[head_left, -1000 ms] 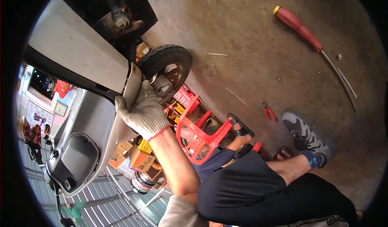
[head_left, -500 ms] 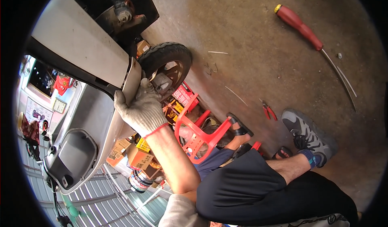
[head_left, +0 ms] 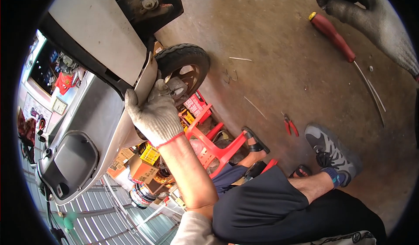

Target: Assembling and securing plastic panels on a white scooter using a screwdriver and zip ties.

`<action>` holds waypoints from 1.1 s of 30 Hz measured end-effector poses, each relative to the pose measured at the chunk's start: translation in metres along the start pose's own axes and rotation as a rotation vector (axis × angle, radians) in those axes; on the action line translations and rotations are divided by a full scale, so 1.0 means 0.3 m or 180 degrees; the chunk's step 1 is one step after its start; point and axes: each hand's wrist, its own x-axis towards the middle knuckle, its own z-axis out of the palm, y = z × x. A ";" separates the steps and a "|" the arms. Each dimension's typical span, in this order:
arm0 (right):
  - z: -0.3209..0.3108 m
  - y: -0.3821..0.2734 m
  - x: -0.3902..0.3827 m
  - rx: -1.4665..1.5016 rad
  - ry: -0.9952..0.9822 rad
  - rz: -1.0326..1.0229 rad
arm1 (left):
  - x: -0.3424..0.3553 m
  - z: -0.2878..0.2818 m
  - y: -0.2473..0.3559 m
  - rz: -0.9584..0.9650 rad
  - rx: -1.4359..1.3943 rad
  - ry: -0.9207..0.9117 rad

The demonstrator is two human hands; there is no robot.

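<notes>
My left hand (head_left: 152,114), in a pale knit glove with red cuff, grips the lower edge of the scooter's white body panel (head_left: 98,35), beside the front wheel (head_left: 198,66) and its grey caliper (head_left: 175,88). My right hand (head_left: 358,14), also gloved, is at the upper right with curled fingers; whether it holds anything is hidden. Just below it lies a long screwdriver (head_left: 331,35) with a red handle and yellow cap. Red-handled pliers (head_left: 293,129), thin white strips (head_left: 240,59) and small bent wire pieces (head_left: 230,77) lie on the concrete floor (head_left: 262,27).
A red plastic chair (head_left: 222,153) and another person's sandaled foot (head_left: 255,142) are below the wheel. Stacked cardboard boxes (head_left: 142,171) stand behind. The grey scooter bodywork (head_left: 78,110) fills the left. My sneakered foot (head_left: 329,153) rests at the lower right.
My right hand has entered at the upper right, above the screwdriver. My left hand stays on the panel. The view has shifted slightly, with the scooter's top part appearing further right.
</notes>
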 end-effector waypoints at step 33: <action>0.178 -0.114 0.025 0.0371 -0.0148 -0.0391 | 0.006 0.018 -0.016 0.0176 0.0049 0.0298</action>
